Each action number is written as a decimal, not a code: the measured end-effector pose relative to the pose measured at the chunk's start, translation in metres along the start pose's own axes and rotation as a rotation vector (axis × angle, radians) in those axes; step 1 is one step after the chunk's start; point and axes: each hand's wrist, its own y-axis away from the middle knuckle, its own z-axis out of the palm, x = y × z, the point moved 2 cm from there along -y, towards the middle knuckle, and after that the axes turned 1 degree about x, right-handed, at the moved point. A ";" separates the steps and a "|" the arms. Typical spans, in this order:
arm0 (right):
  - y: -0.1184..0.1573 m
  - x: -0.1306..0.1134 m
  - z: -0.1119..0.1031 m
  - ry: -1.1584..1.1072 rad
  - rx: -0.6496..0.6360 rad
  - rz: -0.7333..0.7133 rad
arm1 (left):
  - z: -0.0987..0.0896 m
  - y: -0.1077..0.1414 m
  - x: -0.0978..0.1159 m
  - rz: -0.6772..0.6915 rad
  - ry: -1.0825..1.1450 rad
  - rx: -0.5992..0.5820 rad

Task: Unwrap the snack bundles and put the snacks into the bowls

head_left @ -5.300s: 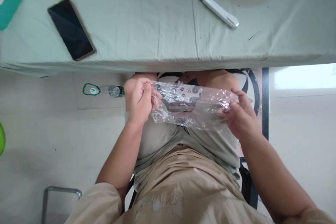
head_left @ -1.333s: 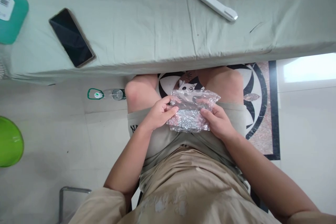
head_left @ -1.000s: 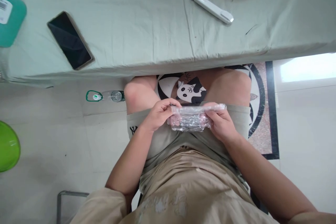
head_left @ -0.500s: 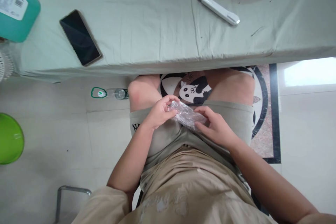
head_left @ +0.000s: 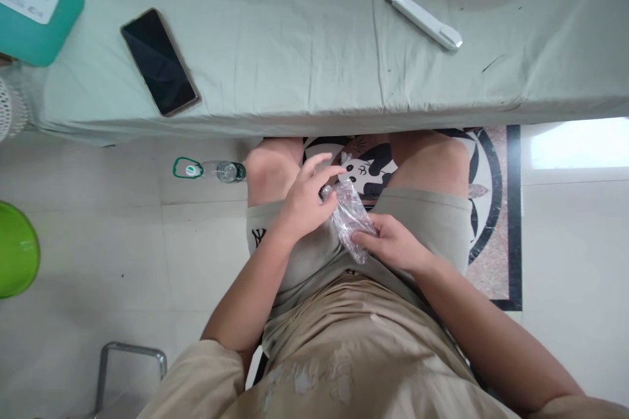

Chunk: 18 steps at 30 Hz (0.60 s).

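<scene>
A crinkled, clear plastic-wrapped item (head_left: 350,219) is over my lap, tilted with its lower end to the right. My right hand (head_left: 393,242) pinches its lower right part between thumb and fingers. My left hand (head_left: 308,200) is at its upper left end, index and middle fingers raised and spread, thumb close to the wrap. Whether that thumb touches the plastic is hard to tell. What lies inside the wrap cannot be made out.
A table with a pale green cloth (head_left: 285,46) runs across the top, bearing a phone (head_left: 161,62), a white cutter (head_left: 423,19) and a teal container (head_left: 54,19). On the floor are a clear bottle (head_left: 228,171), a green round object (head_left: 17,250) and a metal frame (head_left: 132,348).
The wrapped item has turned to a steeper tilt. My left hand's fingers have lifted and spread off it, while my right hand has closed on its lower part.
</scene>
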 end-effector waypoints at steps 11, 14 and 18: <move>0.011 0.000 -0.010 0.057 0.163 -0.085 | 0.036 0.005 0.002 -0.102 0.247 -0.560; 0.016 0.009 -0.008 0.013 0.155 -0.079 | 0.041 0.009 -0.002 -0.119 0.284 -0.550; 0.017 0.016 -0.008 -0.048 0.278 -0.090 | 0.042 0.009 -0.002 -0.147 0.335 -0.496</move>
